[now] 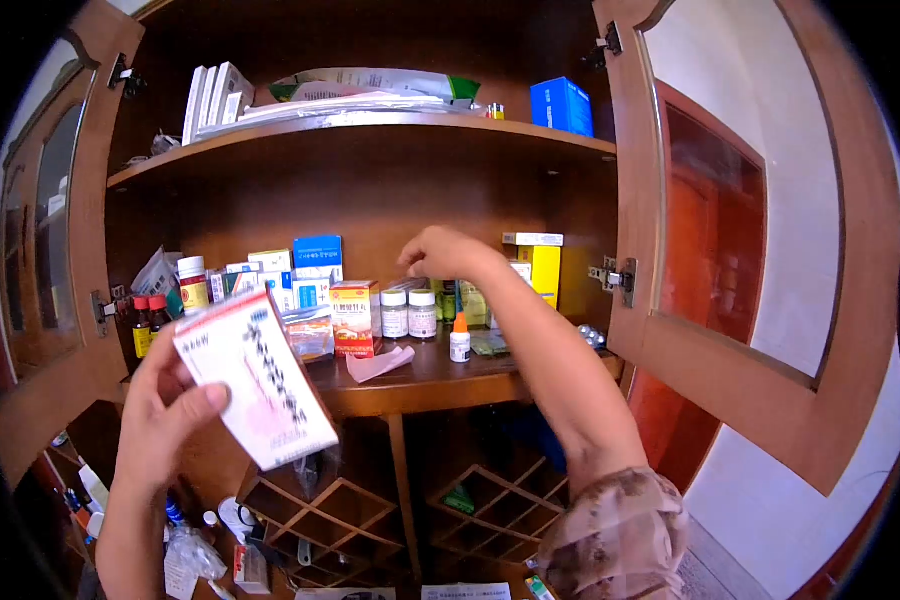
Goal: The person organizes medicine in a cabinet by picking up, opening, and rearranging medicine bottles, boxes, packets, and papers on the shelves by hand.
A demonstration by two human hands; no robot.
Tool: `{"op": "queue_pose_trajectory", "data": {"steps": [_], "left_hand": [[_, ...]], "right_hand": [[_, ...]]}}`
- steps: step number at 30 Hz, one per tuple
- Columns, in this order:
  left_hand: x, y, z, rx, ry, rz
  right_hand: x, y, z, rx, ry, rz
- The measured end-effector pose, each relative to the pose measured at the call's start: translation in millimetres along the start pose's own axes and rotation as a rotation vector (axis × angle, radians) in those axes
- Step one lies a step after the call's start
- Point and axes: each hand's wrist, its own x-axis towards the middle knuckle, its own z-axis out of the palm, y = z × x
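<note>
My left hand (175, 400) is closed around a white medicine box (260, 380) with dark vertical writing, tilted in front of the cabinet. My right hand (440, 253) is at the back of the middle shelf with its fingers curled downward; whatever they may hold is hidden. Just below it stand two white pill bottles (408, 315), beside a red and orange medicine box (356, 318). A small dropper bottle with an orange cap (460, 340) is near the shelf's front edge. A piece of pink paper (381, 364) lies there too.
Wooden cabinet doors (770, 370) stand open on both sides. More medicine boxes (317, 262) and red-capped bottles (150, 320) line the left of the shelf; a yellow box (545, 272) is at right. Above, a blue box (562, 107) rests. Lattice racks (320, 515) sit below.
</note>
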Motion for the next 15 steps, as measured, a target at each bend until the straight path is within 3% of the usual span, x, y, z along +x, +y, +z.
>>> {"op": "queue_pose_trajectory", "data": {"steps": [10,12,15], "left_hand": [[38.2,-20.5,-15.8,0.077,0.107,0.032],[46.7,-25.5,-18.2,0.092,0.110,0.031],[64.8,-24.7,-13.2,0.198,0.137,0.061]], "right_hand": [[64.7,35.7,54.2,-0.106,-0.189,0.062],[69.7,37.1,48.7,-0.236,-0.329,0.145],[55.4,31.7,48.9,-0.325,-0.226,0.204]]}}
